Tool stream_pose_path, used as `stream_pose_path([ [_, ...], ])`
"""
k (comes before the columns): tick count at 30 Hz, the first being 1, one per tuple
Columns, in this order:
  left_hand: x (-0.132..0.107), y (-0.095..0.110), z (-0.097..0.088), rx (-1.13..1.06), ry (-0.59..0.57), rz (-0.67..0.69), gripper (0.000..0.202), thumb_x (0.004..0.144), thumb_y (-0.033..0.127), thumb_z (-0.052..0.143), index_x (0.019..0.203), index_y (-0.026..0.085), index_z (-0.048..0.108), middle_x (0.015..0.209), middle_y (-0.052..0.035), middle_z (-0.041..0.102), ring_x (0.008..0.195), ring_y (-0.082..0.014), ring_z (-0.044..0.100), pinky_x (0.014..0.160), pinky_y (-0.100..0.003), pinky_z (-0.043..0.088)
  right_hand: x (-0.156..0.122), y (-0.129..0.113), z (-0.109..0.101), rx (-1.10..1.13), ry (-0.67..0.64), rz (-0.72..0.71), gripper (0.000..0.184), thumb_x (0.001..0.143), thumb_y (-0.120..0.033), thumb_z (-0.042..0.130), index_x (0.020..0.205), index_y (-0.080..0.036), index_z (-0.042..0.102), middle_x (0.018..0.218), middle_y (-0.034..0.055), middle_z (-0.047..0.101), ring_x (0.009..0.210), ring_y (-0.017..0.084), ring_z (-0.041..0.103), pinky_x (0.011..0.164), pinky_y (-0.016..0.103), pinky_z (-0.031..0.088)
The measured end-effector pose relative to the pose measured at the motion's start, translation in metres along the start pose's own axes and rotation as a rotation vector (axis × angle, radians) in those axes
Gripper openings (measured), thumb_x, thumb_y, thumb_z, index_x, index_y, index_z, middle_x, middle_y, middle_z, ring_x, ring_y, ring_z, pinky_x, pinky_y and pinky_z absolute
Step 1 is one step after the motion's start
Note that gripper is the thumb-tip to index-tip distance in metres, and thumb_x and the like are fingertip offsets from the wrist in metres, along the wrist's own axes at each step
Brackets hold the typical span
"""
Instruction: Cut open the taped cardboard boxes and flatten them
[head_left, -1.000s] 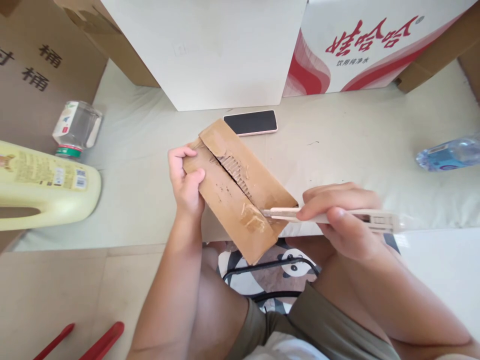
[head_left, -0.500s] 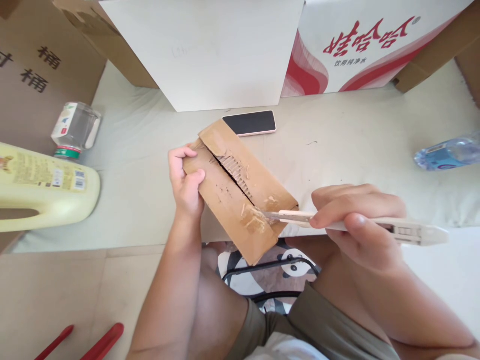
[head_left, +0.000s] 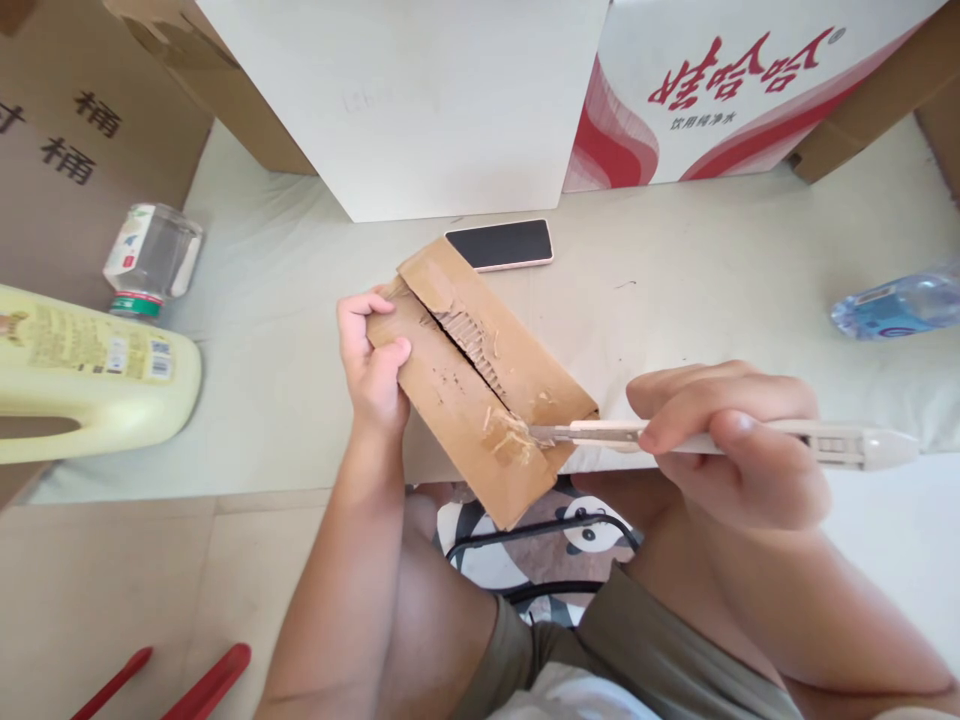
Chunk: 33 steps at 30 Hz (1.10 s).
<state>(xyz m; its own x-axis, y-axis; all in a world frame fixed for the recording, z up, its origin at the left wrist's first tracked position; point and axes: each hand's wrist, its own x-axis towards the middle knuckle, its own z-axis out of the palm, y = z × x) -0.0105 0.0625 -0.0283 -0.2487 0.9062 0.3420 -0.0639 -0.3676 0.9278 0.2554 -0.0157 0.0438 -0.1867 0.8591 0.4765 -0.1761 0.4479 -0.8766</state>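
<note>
A small brown cardboard box (head_left: 465, 400) is tilted at the table's front edge, its top seam slit and the cardboard beside it torn to the ribs. My left hand (head_left: 375, 350) grips its far left corner, thumb on top. In my right hand (head_left: 727, 440) is a white utility knife (head_left: 825, 446), held with the fingers wrapped round the body. Its extended blade points left, and the tip meets scraped, frayed shreds by the seam's near end. Whether the tip is pushed into the box I cannot tell.
Behind the box lies a phone (head_left: 501, 245). White cartons (head_left: 420, 110) line the back. A yellow jug (head_left: 135, 390) and a clear bottle (head_left: 154, 255) are at left, a water bottle (head_left: 900, 305) at right. Red handles (head_left: 210, 680) show low at left.
My right hand and the utility knife have shifted slightly right, and the knife's rear end has risen a little. My left hand and the box stay in place.
</note>
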Motion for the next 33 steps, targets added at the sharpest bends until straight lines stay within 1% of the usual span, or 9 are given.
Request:
stream_pose_path([
  [6,0.0,0.0,0.003,-0.052,0.011,0.028,0.037,0.066,0.036,0.078,0.09,0.026,0.051,0.098,-0.0052,0.058,0.088,-0.0239,0.055,0.075,-0.037,0.043,0.0,0.005,0.001,0.071,0.058,0.013,0.035,0.1,-0.025,0.053,0.072,-0.02,0.075,0.041,-0.0028,0.032,0.036,0.01,0.025,0.036,0.028,0.015],
  [9,0.0,0.0,0.003,-0.054,0.008,0.032,0.038,0.067,0.039,0.078,0.09,0.026,0.051,0.097,-0.005,0.056,0.087,-0.0238,0.055,0.075,-0.038,0.045,0.0,0.011,0.003,0.126,0.064,0.053,0.036,0.099,-0.026,0.054,0.072,-0.02,0.077,0.04,-0.0036,0.033,0.034,0.009,0.026,0.035,0.027,0.014],
  [12,0.0,0.001,0.004,-0.062,0.003,0.011,0.04,0.068,0.042,0.079,0.09,0.025,0.051,0.096,-0.0051,0.056,0.085,-0.0232,0.054,0.075,-0.038,0.046,0.0,0.014,0.003,0.157,0.046,0.098,0.037,0.099,-0.029,0.056,0.071,-0.018,0.078,0.038,-0.0036,0.035,0.033,0.008,0.028,0.034,0.025,0.017],
  [16,-0.001,0.005,0.006,-0.096,0.028,-0.011,0.036,0.063,0.033,0.077,0.088,0.024,0.054,0.091,-0.0048,0.058,0.081,-0.0221,0.054,0.071,-0.036,0.044,-0.001,0.015,0.0,0.145,0.015,0.151,0.038,0.099,-0.032,0.058,0.071,-0.018,0.079,0.038,-0.0036,0.037,0.034,0.008,0.031,0.035,0.024,0.02],
  [18,-0.001,0.007,0.008,-0.111,0.041,-0.019,0.032,0.06,0.028,0.074,0.087,0.024,0.056,0.09,-0.0044,0.06,0.081,-0.0218,0.055,0.071,-0.035,0.044,-0.002,0.016,-0.001,0.146,0.006,0.197,0.037,0.099,-0.035,0.06,0.072,-0.019,0.08,0.038,-0.0038,0.037,0.034,0.008,0.032,0.036,0.024,0.02],
  [21,-0.002,0.01,0.01,-0.14,0.039,-0.035,0.029,0.06,0.025,0.069,0.087,0.024,0.06,0.093,-0.0048,0.064,0.084,-0.0221,0.057,0.075,-0.035,0.046,-0.006,0.018,-0.002,0.154,0.0,0.264,0.038,0.098,-0.039,0.062,0.071,-0.02,0.08,0.039,-0.0035,0.038,0.035,0.009,0.033,0.036,0.025,0.02],
  [24,-0.002,0.012,0.011,-0.16,0.032,-0.04,0.028,0.06,0.024,0.068,0.086,0.024,0.061,0.095,-0.0049,0.065,0.087,-0.0229,0.058,0.077,-0.035,0.047,-0.009,0.022,-0.003,0.179,0.003,0.305,0.036,0.096,-0.04,0.065,0.07,-0.02,0.08,0.038,-0.0033,0.036,0.035,0.009,0.033,0.037,0.027,0.019],
  [30,-0.003,0.013,0.012,-0.162,0.035,-0.052,0.028,0.058,0.023,0.067,0.085,0.024,0.06,0.097,-0.0051,0.065,0.088,-0.0231,0.059,0.078,-0.036,0.047,-0.007,0.032,-0.004,0.306,0.111,0.394,0.036,0.09,-0.042,0.066,0.062,-0.021,0.077,0.036,-0.0049,0.023,0.035,0.01,0.027,0.04,0.03,0.019],
  [33,-0.003,0.014,0.012,-0.171,0.036,-0.054,0.03,0.056,0.021,0.066,0.085,0.024,0.06,0.097,-0.0052,0.066,0.088,-0.0228,0.059,0.078,-0.036,0.047,-0.004,0.034,-0.005,0.294,0.097,0.429,0.038,0.088,-0.044,0.065,0.059,-0.021,0.074,0.035,-0.0053,0.022,0.035,0.011,0.029,0.04,0.029,0.022],
])
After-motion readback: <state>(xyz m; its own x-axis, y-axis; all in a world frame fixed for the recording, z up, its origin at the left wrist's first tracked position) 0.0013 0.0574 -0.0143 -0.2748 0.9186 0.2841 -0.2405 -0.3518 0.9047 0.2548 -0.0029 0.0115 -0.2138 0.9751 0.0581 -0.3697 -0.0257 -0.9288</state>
